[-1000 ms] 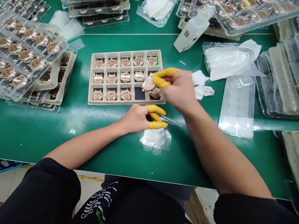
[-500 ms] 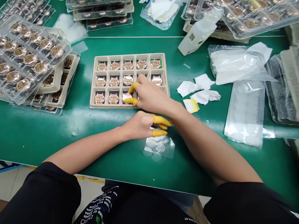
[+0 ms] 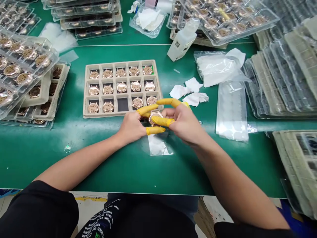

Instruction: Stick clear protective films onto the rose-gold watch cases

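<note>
A rose-gold watch case (image 3: 156, 113) is held between both hands just in front of the tray's near edge. My right hand (image 3: 188, 125) grips it with a thumb laid across its face and the index finger stretched above. From the other side, my left hand (image 3: 132, 127) closes index finger and thumb around it; yellow finger cots cover these fingertips. The beige compartment tray (image 3: 85, 99) holds several similar watch cases, back side up, and one front-row compartment (image 3: 122, 104) shows only its dark bottom. Below the hands lies a small clear bag (image 3: 159, 145).
Stacked watch trays stand at left (image 3: 27, 66), at the back (image 3: 89, 15) and at back right (image 3: 223, 19). A clear plastic bottle (image 3: 182, 41), white scraps (image 3: 195, 98) and bags (image 3: 218, 67) lie to the right. Further right are stacked trays (image 3: 274, 79).
My right hand has lifted a watch case out of the front-row middle compartment and brought it towards me to my left hand. The view has shifted to the right.
</note>
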Available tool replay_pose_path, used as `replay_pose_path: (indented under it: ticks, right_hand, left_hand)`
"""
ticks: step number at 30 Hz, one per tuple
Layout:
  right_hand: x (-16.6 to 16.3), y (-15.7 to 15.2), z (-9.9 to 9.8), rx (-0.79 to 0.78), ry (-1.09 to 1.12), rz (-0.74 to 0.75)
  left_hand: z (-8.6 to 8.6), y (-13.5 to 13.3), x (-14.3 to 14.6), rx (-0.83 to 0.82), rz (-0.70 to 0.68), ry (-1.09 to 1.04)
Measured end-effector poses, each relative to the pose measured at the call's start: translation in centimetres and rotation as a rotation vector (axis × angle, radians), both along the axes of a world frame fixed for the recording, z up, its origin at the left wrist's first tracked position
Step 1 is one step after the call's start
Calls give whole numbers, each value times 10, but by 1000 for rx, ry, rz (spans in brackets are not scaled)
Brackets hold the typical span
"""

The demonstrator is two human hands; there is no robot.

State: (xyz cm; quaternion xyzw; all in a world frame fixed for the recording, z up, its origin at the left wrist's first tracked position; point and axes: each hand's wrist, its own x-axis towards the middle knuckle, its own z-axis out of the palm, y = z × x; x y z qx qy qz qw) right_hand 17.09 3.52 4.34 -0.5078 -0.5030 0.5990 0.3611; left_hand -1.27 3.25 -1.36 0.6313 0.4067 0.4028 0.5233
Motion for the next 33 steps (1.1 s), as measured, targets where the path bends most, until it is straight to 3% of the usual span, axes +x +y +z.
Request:
replay_pose_path:
  ticks: [3,10,12,14,16,18,21,24,27,30,33]
  right_hand:
    - [4,-7,-10,-144,33,-4]
    - [2,-2,-2,-215,59,16]
    - [13,5,-5,-124,-85,-2]
    - [30,22,-15,97,-399,-195]
    - [50,44,-31,359,-765,-477]
    - [67,64,-47,483,-1005,-537]
    - [83,74,-58,568,-1086,-505]
    - [83,54,-45,693,-912,-463]
    - [65,20,-27,886,-721,-218]
    - [35,-5,-23,1061,-663,33]
    - [15,-11,-29,1107,-680,15]
  left_hand:
    - [1,0,-1,29,1,42]
    - [3,-3,-2,50,38,76]
    - [3,-3,-1,56,64,76]
    - [3,-2,-1,15,82,46]
    - [3,0,0,-27,87,23]
    - [3,1,0,-39,81,29]
    - [4,2,0,-43,78,42]
    - [5,1,1,-53,80,35]
    - [5,1,0,-58,70,42]
    - [2,1,-1,-23,40,55]
    - [0,1,-2,13,33,73]
